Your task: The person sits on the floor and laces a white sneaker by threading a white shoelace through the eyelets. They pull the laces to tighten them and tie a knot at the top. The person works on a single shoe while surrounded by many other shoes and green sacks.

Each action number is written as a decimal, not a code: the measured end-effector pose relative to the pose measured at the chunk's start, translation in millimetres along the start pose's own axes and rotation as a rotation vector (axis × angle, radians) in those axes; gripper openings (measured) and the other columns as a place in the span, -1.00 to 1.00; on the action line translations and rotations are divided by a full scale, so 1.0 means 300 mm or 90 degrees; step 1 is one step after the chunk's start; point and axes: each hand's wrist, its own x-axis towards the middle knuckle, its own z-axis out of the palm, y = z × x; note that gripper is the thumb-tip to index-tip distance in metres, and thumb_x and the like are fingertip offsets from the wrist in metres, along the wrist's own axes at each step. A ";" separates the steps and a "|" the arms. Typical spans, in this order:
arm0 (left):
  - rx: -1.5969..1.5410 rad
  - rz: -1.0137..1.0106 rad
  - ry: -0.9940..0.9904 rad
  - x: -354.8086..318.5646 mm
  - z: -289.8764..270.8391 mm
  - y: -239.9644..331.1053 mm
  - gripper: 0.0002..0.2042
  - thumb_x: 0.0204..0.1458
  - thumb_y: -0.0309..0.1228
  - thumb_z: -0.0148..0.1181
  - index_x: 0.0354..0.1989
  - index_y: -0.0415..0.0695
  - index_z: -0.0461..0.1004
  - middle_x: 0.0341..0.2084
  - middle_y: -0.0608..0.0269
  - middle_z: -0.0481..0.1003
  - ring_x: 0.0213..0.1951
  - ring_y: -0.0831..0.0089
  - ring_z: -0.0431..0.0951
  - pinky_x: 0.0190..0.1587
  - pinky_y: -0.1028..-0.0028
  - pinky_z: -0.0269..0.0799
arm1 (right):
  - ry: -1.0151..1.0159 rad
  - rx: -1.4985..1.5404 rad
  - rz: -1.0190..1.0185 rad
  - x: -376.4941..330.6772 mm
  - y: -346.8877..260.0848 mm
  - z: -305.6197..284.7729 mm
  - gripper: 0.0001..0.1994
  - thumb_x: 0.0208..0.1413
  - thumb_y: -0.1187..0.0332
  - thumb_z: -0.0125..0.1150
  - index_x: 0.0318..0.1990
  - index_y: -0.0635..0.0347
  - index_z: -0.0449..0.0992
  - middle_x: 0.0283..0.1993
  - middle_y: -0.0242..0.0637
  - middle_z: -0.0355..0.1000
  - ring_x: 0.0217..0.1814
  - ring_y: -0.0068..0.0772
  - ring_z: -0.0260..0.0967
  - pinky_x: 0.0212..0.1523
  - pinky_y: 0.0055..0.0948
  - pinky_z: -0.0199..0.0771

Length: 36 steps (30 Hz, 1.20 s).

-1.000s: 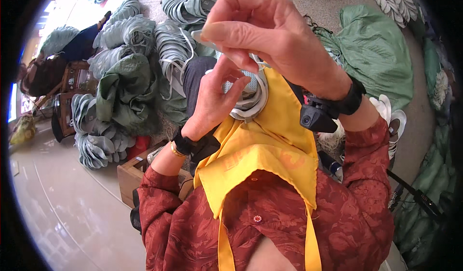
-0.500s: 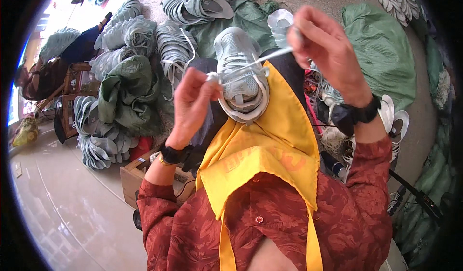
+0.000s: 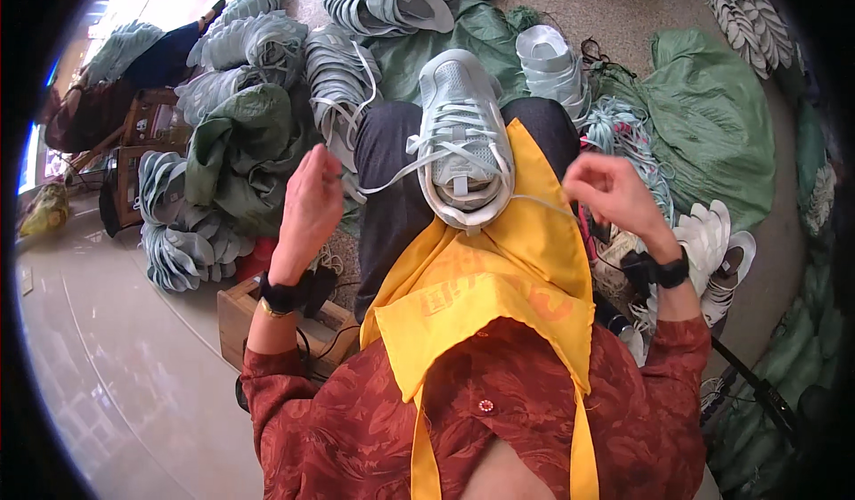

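Note:
A pale grey-green sneaker (image 3: 461,135) rests on my lap, toe pointing away, with white laces crossed over its tongue. From its left side a loose shoelace (image 3: 392,179) runs toward my left hand (image 3: 312,202). That hand is closed, fingers curled, left of the shoe; the lace seems to stop just short of it, and whatever it may hold is hidden. To the right of the shoe, my right hand (image 3: 614,195) pinches the other lace end, which stretches thinly from the shoe's heel side. A yellow apron (image 3: 481,260) lies under the heel.
Stacked shoe uppers (image 3: 258,50) and a dark green sack (image 3: 240,144) lie to the left. Another green sack (image 3: 712,126) is on the right, beside bundled laces (image 3: 628,130) and white shoe parts (image 3: 708,242). A wooden box (image 3: 240,322) stands by my left forearm.
Both hands have come down and apart from above the shoe. The lace stretched across it between them now hangs off to either side, and the crossed lacing shows.

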 end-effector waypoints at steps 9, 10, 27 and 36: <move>-0.104 0.139 0.021 0.132 0.146 0.189 -0.85 0.08 -0.61 0.24 -0.21 -0.25 0.43 -0.34 0.16 0.48 -0.31 0.32 0.54 -0.25 0.44 0.47 | 0.175 -0.330 -0.376 0.274 -0.125 0.186 -0.81 0.06 0.38 0.41 -0.33 0.30 0.53 -0.38 -0.11 0.52 -0.42 -0.10 0.50 -0.36 -0.23 0.49; -0.105 0.149 0.007 0.142 0.159 0.178 -0.86 0.08 -0.62 0.23 -0.22 -0.26 0.42 -0.34 0.15 0.47 -0.31 0.31 0.53 -0.25 0.43 0.47 | 0.177 -0.376 -0.387 0.279 -0.135 0.190 -0.85 0.10 0.41 0.35 -0.33 0.28 0.52 -0.35 -0.05 0.52 -0.32 0.06 0.51 -0.29 -0.15 0.50; -0.292 0.034 -0.169 0.217 0.121 0.110 -0.88 0.19 -0.56 0.22 -0.22 -0.22 0.38 -0.34 0.40 0.39 -0.30 0.69 0.33 -0.24 0.62 0.29 | -0.060 0.077 -0.143 0.350 -0.096 0.143 -0.87 0.37 0.37 0.13 -0.23 0.20 0.46 -0.42 -0.59 0.36 -0.47 -0.79 0.20 -0.52 -0.64 0.19; -0.192 0.072 -0.138 0.225 0.103 0.116 -0.88 0.19 -0.51 0.28 -0.31 -0.22 0.44 -0.41 0.43 0.40 -0.38 0.68 0.32 -0.30 0.60 0.30 | -0.099 0.328 -0.035 0.369 -0.071 0.145 -0.88 0.36 0.34 0.20 -0.17 0.20 0.48 -0.42 -0.63 0.29 -0.56 -0.85 0.08 -0.58 -0.74 0.08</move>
